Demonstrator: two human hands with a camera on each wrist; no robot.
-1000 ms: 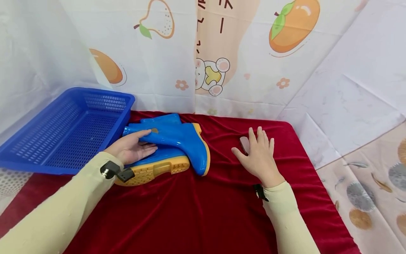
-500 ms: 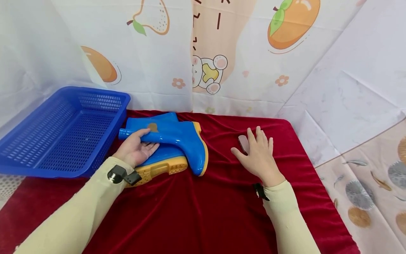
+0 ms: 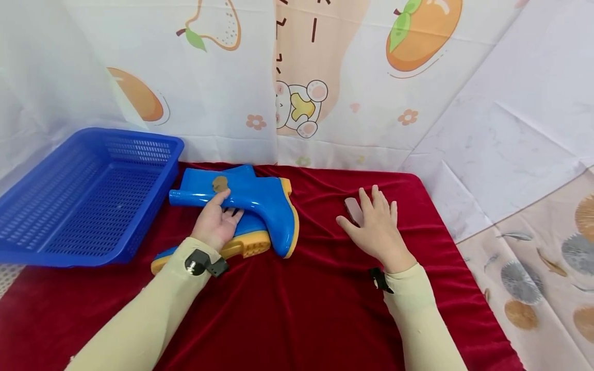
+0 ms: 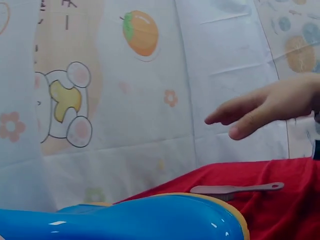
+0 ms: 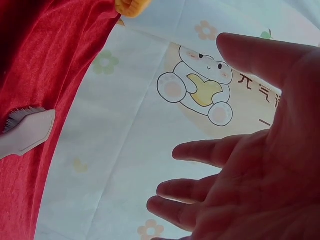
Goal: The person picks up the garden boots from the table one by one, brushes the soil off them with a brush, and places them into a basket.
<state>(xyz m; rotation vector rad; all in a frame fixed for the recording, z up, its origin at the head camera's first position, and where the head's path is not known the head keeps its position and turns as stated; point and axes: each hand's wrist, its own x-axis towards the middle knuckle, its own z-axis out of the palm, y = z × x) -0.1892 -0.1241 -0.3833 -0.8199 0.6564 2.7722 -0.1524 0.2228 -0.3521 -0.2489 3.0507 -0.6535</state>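
Two blue rain boots with yellow soles lie crossed on the red cloth. The upper boot [image 3: 271, 206] has a brown patch [image 3: 220, 184] on its shaft; the lower boot [image 3: 252, 241] shows its sole. At the upper boot's shaft, my left hand [image 3: 215, 222] lies palm up, thumb over its near edge and fingers loosely extended beside it. Whether the fingers reach beneath the shaft cannot be told. To the right, my right hand [image 3: 378, 226] hovers with fingers spread, above a pale-handled brush [image 4: 240, 189] lying bristles down. Bristles show in the right wrist view.
A blue perforated plastic basket [image 3: 174, 165] stands at the left, close to the boots. Red velvet cloth [image 3: 297, 314] covers the table. A white printed curtain [image 3: 223, 108] hangs behind it, with a plain white sheet [image 3: 482, 123] on the right.
My left hand has slid right along the upper boot's shaft, uncovering more of the brown patch. The boots and my right hand hold their places; the head view has shifted slightly.
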